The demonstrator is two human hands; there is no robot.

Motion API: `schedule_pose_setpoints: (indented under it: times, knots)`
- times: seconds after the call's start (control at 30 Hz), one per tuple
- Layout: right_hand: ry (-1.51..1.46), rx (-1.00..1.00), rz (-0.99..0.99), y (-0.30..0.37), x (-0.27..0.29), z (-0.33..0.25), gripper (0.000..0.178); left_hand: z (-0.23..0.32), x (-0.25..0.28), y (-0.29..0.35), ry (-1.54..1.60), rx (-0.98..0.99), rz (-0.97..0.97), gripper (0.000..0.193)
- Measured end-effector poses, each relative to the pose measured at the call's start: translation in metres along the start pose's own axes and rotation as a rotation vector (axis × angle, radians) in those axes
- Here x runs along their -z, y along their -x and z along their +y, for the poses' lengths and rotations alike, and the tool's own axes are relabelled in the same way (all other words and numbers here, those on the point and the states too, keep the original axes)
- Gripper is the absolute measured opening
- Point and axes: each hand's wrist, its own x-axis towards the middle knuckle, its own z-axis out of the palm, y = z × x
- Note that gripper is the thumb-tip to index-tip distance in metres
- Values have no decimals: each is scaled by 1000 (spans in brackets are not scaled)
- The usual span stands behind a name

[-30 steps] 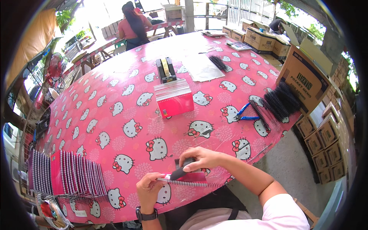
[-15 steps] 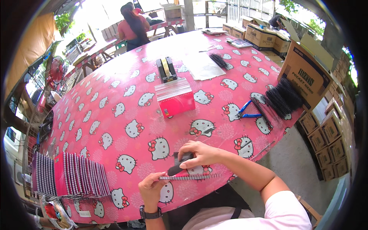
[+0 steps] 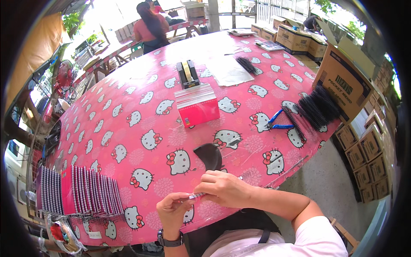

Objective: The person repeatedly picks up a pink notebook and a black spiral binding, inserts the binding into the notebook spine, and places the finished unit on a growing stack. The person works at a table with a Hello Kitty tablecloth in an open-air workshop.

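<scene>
- A person sits at the near edge of a long table (image 3: 128,128) covered in a pink cloth printed with white cartoon cats.
- The left hand (image 3: 173,210), a dark watch on its wrist, curls its fingers closed around the left end of a thin spiral-bound booklet (image 3: 201,195) held edge-on just above the table edge.
- The right hand (image 3: 222,188) lies over the booklet from above, fingers bent down and pinching its upper edge; the thin wire spine pokes out to the right of the knuckles.
- A dark, rounded flat piece (image 3: 208,156) lies on the cloth just beyond the right hand; what it is cannot be told.
- A stack of red notebooks (image 3: 198,106) sits mid-table, with a black tape dispenser (image 3: 187,74) right behind it.
- Blue-handled pliers (image 3: 276,122) lie to the right, beside rows of black binding coils (image 3: 314,109).
- A fanned row of finished notebooks (image 3: 79,190) stands at the table's near left corner.
- Cardboard boxes (image 3: 346,83) stand off the right side.
- Another person (image 3: 150,25) sits at the far end, back turned.
</scene>
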Motion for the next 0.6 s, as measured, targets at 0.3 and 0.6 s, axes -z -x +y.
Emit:
schedule_pose_setpoints:
  times: [0.3, 0.6]
  knots:
    - [24, 72, 117, -3, -1, -15, 36, 6, -5, 7, 34, 16, 44, 15]
    - [-71, 46, 190, -4, -5, -22, 22, 8, -8, 12, -9, -45, 85, 15]
